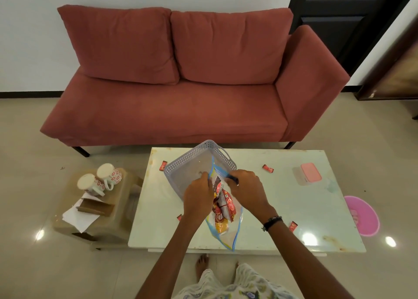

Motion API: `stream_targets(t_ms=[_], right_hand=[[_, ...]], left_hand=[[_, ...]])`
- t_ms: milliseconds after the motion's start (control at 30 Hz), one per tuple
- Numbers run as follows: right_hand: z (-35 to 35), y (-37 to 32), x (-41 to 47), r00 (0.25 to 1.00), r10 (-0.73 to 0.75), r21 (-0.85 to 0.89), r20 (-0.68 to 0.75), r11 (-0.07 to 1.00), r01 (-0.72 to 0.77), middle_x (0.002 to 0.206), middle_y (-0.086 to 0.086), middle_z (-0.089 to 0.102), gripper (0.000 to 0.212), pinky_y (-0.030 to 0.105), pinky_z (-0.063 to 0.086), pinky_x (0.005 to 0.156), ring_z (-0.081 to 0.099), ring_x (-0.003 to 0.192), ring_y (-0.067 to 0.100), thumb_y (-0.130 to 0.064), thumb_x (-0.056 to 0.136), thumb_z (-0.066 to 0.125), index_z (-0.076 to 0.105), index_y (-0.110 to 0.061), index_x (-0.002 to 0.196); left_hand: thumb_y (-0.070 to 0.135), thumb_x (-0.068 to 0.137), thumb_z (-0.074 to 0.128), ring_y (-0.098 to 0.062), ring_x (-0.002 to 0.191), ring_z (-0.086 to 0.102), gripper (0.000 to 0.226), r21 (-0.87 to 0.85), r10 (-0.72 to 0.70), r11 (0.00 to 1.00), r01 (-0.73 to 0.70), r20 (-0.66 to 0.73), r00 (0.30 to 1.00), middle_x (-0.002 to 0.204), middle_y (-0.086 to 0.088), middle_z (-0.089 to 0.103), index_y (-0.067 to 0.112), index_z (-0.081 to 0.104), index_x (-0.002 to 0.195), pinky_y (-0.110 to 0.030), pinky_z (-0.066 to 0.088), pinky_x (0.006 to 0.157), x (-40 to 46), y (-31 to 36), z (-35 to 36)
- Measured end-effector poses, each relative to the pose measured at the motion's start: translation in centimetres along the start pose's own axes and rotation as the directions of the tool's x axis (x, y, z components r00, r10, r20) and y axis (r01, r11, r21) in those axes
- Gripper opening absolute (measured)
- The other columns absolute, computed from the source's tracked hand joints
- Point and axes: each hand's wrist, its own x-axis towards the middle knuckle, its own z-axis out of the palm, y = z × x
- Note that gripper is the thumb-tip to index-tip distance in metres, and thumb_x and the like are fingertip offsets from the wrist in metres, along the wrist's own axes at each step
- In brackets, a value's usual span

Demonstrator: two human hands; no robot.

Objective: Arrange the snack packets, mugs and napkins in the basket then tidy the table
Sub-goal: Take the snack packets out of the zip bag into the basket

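Napkins: white sheets at lower left of the frame, on a brown stool, partly under a brown holder; the count cannot be told.
Mugs: two, white with red flowers, lying on their sides on the stool, above the napkins.
Table: white, at centre of the frame, right of the stool.
Small red packets: four loose on the table, one upper left, one by the left forearm, one upper right, one lower right.
Basket: one, grey and perforated, tilted up on the table at centre.
Left hand: fingers curled, pinching the left edge of the bag's mouth at the basket's near rim.
Bag: one, clear with blue edges, lying between the hands with its mouth at the basket; red, brown and yellow snack packets inside, too bunched to count.
Right hand: fingers curled, gripping the bag's right edge; a dark bracelet on the wrist.
Pink box: one, on the table at right.
Pink basin: one, on the floor at far right.
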Motion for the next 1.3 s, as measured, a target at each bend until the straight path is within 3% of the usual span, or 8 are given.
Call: stream_targets(t_ms=[333,500,667,800,1000,1067,1167,1300], right_hand=[[-2.4,1.7,0.0,0.985,0.101,0.100,-0.141,0.991,-0.088,0.072,0.006,0.071,0.018,0.037,0.050,0.062,0.060,0.067,0.024,-0.017,0.087,0.059,0.070,-0.008,0.075],[-2.7,1.8,0.2,0.985,0.099,0.085,-0.142,0.993,-0.087,0.079,0.001,0.072,0.016,0.029,0.047,0.059,0.062,0.069,0.020,-0.018,0.089,0.060,0.072,-0.011,0.083],[-2.2,1.9,-0.3,0.987,0.115,-0.064,-0.110,0.990,-0.123,0.090,0.002,0.069,0.011,0.034,0.053,0.068,0.063,0.081,0.022,-0.018,0.088,0.059,0.068,-0.015,0.092],[-0.2,0.4,-2.3,0.979,-0.081,-0.166,-0.188,0.985,0.049,0.089,0.002,0.066,0.024,0.032,0.050,0.059,0.063,0.081,0.024,0.003,0.075,0.065,0.065,-0.014,0.092],[4.4,-2.3,-1.3,0.918,-0.157,-0.339,0.365,0.895,0.288,0.112,0.012,0.061,0.034,0.039,0.048,0.077,0.056,0.107,0.030,0.008,0.087,0.045,0.059,-0.005,0.115],[5.6,-3.1,0.0,0.899,-0.219,-0.382,0.380,0.848,0.368,0.104,0.015,0.063,0.027,0.037,0.051,0.072,0.060,0.099,0.029,0.008,0.081,0.056,0.062,-0.001,0.106],[7.5,-3.3,2.1,0.867,-0.177,-0.494,0.466,0.761,0.421,0.055,-0.003,0.061,0.033,0.020,0.043,0.040,0.059,0.051,0.009,-0.016,0.034,0.091,0.068,-0.017,0.057],[9.2,-1.7,3.2,0.845,-0.263,-0.540,0.465,0.672,0.506,0.037,-0.008,0.048,0.037,0.014,0.032,0.035,0.050,0.036,0.004,-0.021,0.022,0.090,0.056,-0.021,0.036]], left_hand=[[0.029,0.099,0.036,-0.028,0.069,0.062,0.024,-0.051,-0.073,0.997,0.065,-0.168,0.983,0.078,-0.007,0.062,0.011,0.050,0.096,-0.034,0.048,0.059,0.3,-3.1,-0.6],[0.022,0.097,0.043,-0.024,0.059,0.053,0.019,-0.223,-0.040,0.975,-0.004,-0.192,0.981,0.070,-0.004,0.055,0.007,0.050,0.087,-0.026,0.038,0.045,0.1,-3.0,0.2],[0.017,0.097,0.044,-0.023,0.062,0.051,0.020,-0.395,-0.030,0.918,-0.039,-0.167,0.985,0.068,-0.003,0.052,0.005,0.051,0.083,-0.043,0.046,0.058,0.9,-0.9,1.1],[0.016,0.097,0.043,-0.025,0.063,0.054,0.020,-0.433,-0.067,0.901,-0.002,-0.145,0.987,0.066,-0.002,0.051,0.007,0.049,0.081,-0.044,0.048,0.059,1.2,-0.9,1.5],[0.014,0.096,0.044,-0.013,0.058,0.048,0.016,-0.408,-0.063,0.913,0.003,-0.135,0.989,0.067,0.001,0.050,0.009,0.049,0.081,-0.016,0.037,0.048,0.7,-1.8,0.0],[0.015,0.096,0.044,-0.011,0.058,0.048,0.015,-0.403,-0.053,0.915,0.000,-0.121,0.991,0.068,0.001,0.051,0.011,0.048,0.082,-0.010,0.040,0.049,0.2,-2.3,-0.6],[0.017,0.096,0.045,-0.011,0.058,0.049,0.014,-0.401,-0.048,0.916,-0.005,-0.122,0.991,0.072,-0.001,0.054,0.012,0.049,0.084,-0.006,0.039,0.049,-0.2,-2.7,-1.1],[0.018,0.096,0.046,-0.015,0.058,0.050,0.016,-0.403,-0.041,0.915,-0.020,-0.141,0.989,0.071,-0.003,0.056,0.008,0.051,0.083,-0.011,0.041,0.048,-0.5,-3.0,-1.7]])
